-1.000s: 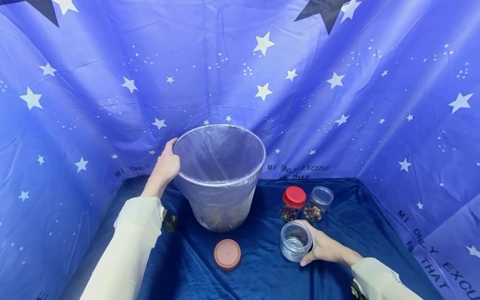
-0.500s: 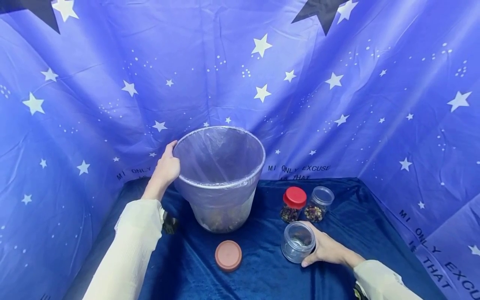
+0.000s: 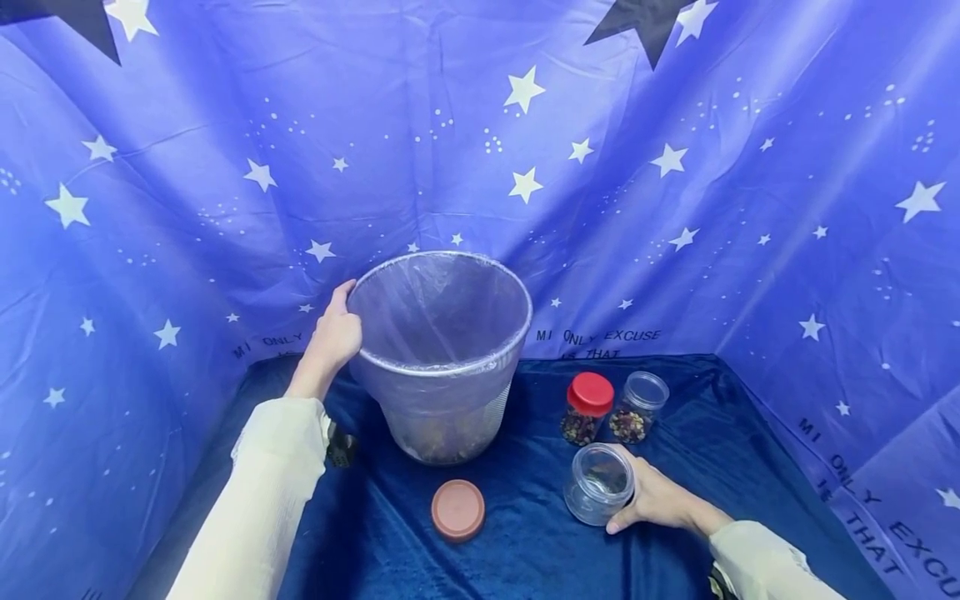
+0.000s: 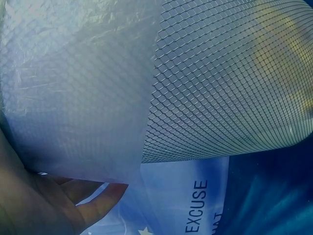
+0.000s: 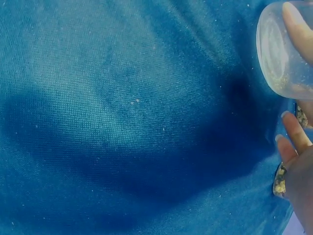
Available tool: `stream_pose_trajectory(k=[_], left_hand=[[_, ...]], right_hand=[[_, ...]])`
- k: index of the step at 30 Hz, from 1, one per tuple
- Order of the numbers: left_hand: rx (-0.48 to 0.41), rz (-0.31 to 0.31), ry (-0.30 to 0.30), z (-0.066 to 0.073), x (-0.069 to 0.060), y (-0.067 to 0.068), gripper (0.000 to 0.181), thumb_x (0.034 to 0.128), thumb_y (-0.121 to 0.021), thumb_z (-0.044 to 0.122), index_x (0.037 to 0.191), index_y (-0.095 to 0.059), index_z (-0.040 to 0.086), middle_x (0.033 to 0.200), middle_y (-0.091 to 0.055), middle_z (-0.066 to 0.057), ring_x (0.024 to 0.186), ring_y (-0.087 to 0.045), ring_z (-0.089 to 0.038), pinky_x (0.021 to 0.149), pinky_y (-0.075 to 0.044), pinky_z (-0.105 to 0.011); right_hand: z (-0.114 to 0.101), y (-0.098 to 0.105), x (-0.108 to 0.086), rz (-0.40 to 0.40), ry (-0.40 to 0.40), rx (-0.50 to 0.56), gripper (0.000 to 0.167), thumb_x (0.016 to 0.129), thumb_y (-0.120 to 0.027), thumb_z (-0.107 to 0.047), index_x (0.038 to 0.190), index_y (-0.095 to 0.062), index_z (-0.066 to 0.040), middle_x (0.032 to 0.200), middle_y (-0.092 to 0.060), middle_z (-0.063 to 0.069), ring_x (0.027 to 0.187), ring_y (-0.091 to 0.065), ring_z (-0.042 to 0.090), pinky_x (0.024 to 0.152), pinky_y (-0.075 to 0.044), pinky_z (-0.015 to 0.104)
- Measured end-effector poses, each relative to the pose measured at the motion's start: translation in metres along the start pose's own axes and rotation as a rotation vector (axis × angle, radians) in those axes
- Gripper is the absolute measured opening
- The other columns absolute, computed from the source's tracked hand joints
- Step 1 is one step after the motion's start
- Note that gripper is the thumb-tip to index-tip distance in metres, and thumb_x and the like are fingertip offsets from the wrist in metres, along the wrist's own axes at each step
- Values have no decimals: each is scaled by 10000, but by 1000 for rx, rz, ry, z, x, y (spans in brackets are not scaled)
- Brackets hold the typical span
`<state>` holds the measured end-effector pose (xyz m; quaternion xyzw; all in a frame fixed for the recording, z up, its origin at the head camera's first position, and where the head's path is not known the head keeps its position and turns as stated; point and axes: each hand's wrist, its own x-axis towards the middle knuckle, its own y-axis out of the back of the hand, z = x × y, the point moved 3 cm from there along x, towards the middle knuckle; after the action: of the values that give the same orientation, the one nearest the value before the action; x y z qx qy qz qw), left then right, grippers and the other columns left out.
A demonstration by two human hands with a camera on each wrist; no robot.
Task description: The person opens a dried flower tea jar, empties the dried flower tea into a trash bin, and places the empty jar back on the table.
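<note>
The left hand grips the wire-mesh bin at the left of its rim, thumb side up by the edge. A clear plastic liner folds over that rim and hangs down outside, its hem stopping partway down the mesh; yellowish contents show low inside. The bin stands toward the back edge of the cloth-covered counter, near the star-printed curtain.

The right hand grasps an open clear jar from its right side, thumb at the near side, mouth facing up. Whether the jar's base meets the counter I cannot tell. Left of it, a stretch of dark blue cloth separates it from the bin and from a pinkish-brown round lid, which lies in front of the bin, apart from it.

Behind the right hand the room is tighter: a red-lidded jar and a second clear jar, both with mixed dried bits, stand side by side just beyond the held jar. Cloth extends right of them to the curtain.
</note>
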<state>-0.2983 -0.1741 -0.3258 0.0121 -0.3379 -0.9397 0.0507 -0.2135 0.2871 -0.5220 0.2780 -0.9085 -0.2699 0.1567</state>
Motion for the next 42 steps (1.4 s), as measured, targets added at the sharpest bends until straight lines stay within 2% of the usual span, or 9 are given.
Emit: stream_pose_trajectory(k=[10, 13, 18, 23, 27, 33, 37, 40, 42], left_hand=[[-21, 8, -18, 2, 3, -4, 675, 934, -216, 96, 1595, -124, 198, 1647, -195, -137, 1501, -177, -428, 1214, -164, -571], [-53, 23, -27, 2, 4, -5, 674, 928, -230, 77, 1591, -146, 173, 1642, -206, -149, 1505, -184, -409, 1225, -165, -543], [-135, 48, -54, 1, 5, -6, 688, 909, -261, 40, 1584, -171, 132, 1637, -208, -164, 1514, -181, -366, 1240, -151, -503], [-224, 71, -59, 1, 5, -8, 705, 887, -300, 3, 1577, -176, 83, 1640, -198, -164, 1521, -175, -320, 1252, -139, -459], [-268, 75, -14, 1, 5, -9, 710, 893, -321, 6, 1577, -136, 51, 1641, -179, -178, 1521, -170, -316, 1254, -139, -445], [-336, 67, 76, -4, 2, -10, 675, 909, -348, 39, 1550, -145, -20, 1599, -236, -243, 1474, -266, -341, 1229, -225, -444], [-372, 55, 98, -5, 0, -11, 657, 911, -359, 53, 1536, -178, -41, 1578, -274, -247, 1457, -290, -348, 1218, -249, -448], [-397, 74, 129, -6, -2, -10, 664, 908, -392, 77, 1533, -197, -31, 1577, -287, -231, 1459, -295, -336, 1217, -254, -436], [-412, 104, 147, -6, -3, -10, 670, 903, -422, 94, 1528, -212, -27, 1571, -302, -222, 1456, -305, -326, 1215, -259, -426]], right_hand=[[2, 3, -4, -20, -2, 34, 961, 592, -934, -133, 1397, -423, -20, 1257, -649, 177, 1156, -603, 51, 989, -386, 117], [2, 3, -4, -5, -2, -20, 938, 583, -943, -177, 1373, -456, -40, 1228, -670, 139, 1134, -600, 24, 977, -393, 118], [1, 3, -3, 26, -18, -109, 920, 552, -956, -240, 1333, -505, -57, 1193, -683, 110, 1109, -619, 112, 967, -406, 142], [0, 3, -5, 50, -103, -208, 924, 537, -954, -317, 1321, -521, -93, 1188, -676, 61, 1059, -568, 166, 922, -409, 228], [-1, 4, -7, 55, -179, -277, 940, 525, -947, -366, 1328, -515, -137, 1214, -643, 36, 1050, -441, 170, 880, -352, 287], [-2, 4, -5, 31, -201, -276, 938, 541, -943, -365, 1337, -512, -117, 1231, -641, 51, 1058, -441, 210, 891, -346, 298], [-2, 3, -5, -1, -197, -277, 921, 571, -934, -366, 1332, -498, -85, 1205, -653, 52, 1042, -462, 188, 878, -351, 275], [-2, 2, -5, -18, -150, -209, 896, 601, -933, -317, 1333, -497, -39, 1213, -668, 81, 1063, -565, 213, 916, -407, 242], [-2, 2, -4, -35, -110, -138, 874, 624, -930, -260, 1334, -489, -2, 1227, -664, 127, 1107, -600, 186, 943, -425, 203]])
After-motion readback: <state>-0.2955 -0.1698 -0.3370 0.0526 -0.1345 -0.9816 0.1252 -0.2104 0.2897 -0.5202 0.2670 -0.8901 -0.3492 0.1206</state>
